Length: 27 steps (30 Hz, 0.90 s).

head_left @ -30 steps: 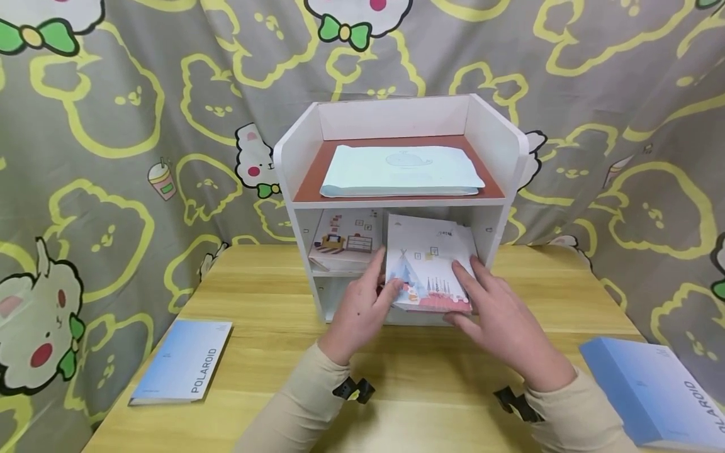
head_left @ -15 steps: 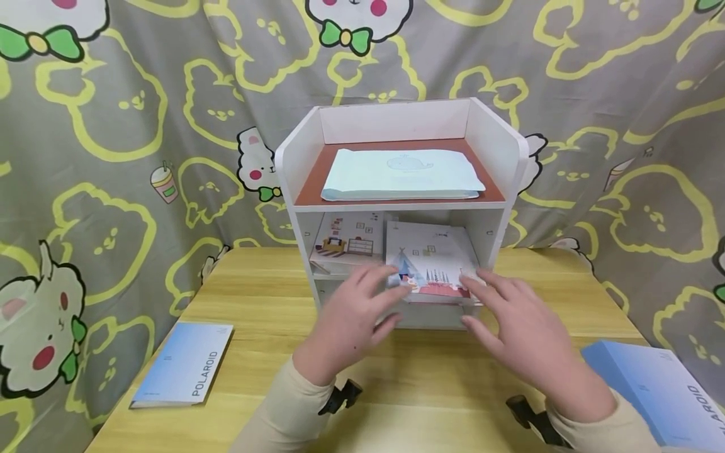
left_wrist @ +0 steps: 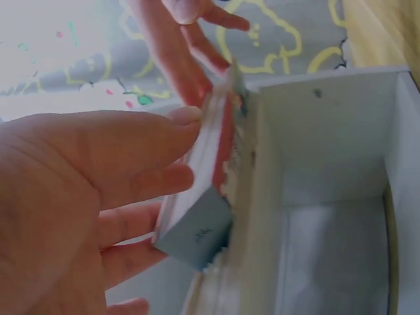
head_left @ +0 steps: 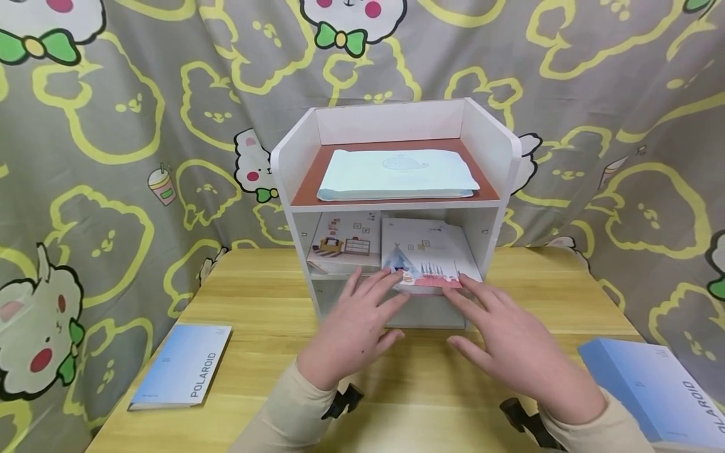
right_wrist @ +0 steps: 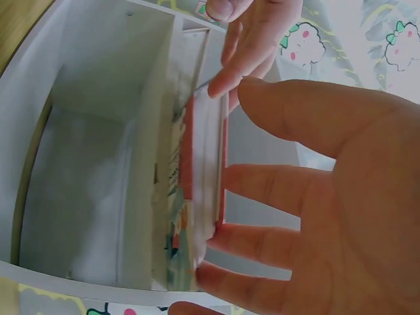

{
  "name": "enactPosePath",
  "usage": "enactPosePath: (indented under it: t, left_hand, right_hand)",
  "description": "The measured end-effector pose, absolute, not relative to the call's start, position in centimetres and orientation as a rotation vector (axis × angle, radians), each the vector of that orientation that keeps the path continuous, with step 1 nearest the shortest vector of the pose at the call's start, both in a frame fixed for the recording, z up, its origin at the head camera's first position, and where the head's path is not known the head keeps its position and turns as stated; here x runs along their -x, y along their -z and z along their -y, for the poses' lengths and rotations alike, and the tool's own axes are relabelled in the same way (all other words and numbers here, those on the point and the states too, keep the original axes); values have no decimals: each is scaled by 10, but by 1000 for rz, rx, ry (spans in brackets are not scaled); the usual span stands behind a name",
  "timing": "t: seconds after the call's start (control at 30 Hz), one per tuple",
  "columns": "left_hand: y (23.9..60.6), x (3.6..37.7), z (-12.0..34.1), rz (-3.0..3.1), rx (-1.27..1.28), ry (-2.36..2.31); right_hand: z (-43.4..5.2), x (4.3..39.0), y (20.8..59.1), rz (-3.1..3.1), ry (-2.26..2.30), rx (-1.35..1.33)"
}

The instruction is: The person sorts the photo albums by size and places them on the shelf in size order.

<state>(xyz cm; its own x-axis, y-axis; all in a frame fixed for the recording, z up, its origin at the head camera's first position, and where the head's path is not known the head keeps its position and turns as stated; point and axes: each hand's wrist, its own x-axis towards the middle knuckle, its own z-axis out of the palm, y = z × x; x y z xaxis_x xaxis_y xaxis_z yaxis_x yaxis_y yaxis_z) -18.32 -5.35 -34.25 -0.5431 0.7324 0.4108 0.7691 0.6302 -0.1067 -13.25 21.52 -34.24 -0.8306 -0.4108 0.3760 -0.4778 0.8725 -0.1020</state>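
A thick white book (head_left: 433, 248) with a tent drawing lies flat on the right side of the small shelf's middle level. My left hand (head_left: 354, 330) is at its front left corner with fingers stretched out. The left wrist view shows the fingertips right at the book's edge (left_wrist: 209, 147). At its front right, my right hand (head_left: 512, 346) has spread, fairly straight fingers. In the right wrist view they meet the book's long side (right_wrist: 207, 151). Beside it on the left lies a second book (head_left: 347, 239) with a yellow sofa drawing.
The white shelf unit (head_left: 510, 154) stands on a wooden table (head_left: 255, 296). A pale mint packet (head_left: 399, 173) with a whale drawing lies on its top level. One blue POLAROID album (head_left: 178, 365) rests at left; a thicker blue POLAROID stack (head_left: 651, 390) sits at right.
The tent book has slid deeper into the shelf and now lies lower and flatter. Both hands have let go of its sides and moved to its front edge with fingers straightened.
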Motion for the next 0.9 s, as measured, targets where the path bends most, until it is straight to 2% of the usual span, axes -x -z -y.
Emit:
enactPosePath:
  t: [0.9]
  left_hand:
    - [375,212,41,2332,1013,49]
  right_hand:
    - [-212,162,373,2707,-302,-640]
